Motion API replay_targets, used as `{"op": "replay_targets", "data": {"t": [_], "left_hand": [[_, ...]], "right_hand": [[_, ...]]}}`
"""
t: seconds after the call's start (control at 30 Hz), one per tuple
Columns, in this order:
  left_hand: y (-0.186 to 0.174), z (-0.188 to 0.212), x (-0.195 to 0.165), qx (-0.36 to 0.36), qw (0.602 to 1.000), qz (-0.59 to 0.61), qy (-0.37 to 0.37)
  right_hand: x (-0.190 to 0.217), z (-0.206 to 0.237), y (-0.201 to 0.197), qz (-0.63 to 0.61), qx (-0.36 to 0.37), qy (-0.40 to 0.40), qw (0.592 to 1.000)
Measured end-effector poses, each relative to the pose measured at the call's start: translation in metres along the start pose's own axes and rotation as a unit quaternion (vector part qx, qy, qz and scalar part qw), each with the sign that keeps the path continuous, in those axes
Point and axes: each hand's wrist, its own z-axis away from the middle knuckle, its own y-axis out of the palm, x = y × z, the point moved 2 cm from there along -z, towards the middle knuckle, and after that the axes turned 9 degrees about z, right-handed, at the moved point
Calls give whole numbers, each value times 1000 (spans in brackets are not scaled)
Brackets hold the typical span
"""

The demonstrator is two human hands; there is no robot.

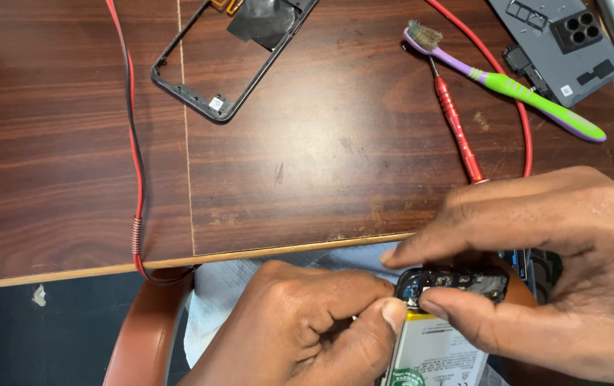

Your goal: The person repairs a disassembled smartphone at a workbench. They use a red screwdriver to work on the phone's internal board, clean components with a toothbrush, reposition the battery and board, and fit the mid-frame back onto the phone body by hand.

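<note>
- Opened black smartphone body [457,286] with exposed circuit board and white battery sits low at the table edge, pinched between both our hands.
- Left hand [307,329] curls nearly closed, thumb and forefinger gripping the phone's upper left corner.
- Right hand [557,271] clamps the top edge between forefinger and thumb.
- Risk, we judge: pressing hard here could crack the board or tear a flex cable.
- Red-handled screwdriver [457,125] and purple-green toothbrush [514,86] lie apart on the brown wooden table [307,164].
</note>
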Motion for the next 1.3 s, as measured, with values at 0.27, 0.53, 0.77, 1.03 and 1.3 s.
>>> {"op": "replay_targets", "data": {"t": [0.27, 0.53, 0.77, 1.03, 1.3], "left_hand": [[2, -2, 1, -1, 1000, -6, 26], [3, -2, 2, 10, 1000, 3, 19], [2, -4, 1, 7, 1000, 11, 14], [4, -5, 3, 20, 1000, -5, 19], [1, -3, 12, -2, 999, 29, 40]], "right_hand": [[-1, -2, 0, -46, 47, 41, 997], [-2, -4, -1, -52, 64, 26, 996], [9, -9, -2, -12, 18, -57, 998], [0, -3, 1, -17, 45, 7, 999], [-4, -3, 7, -22, 46, 16, 999]]}}
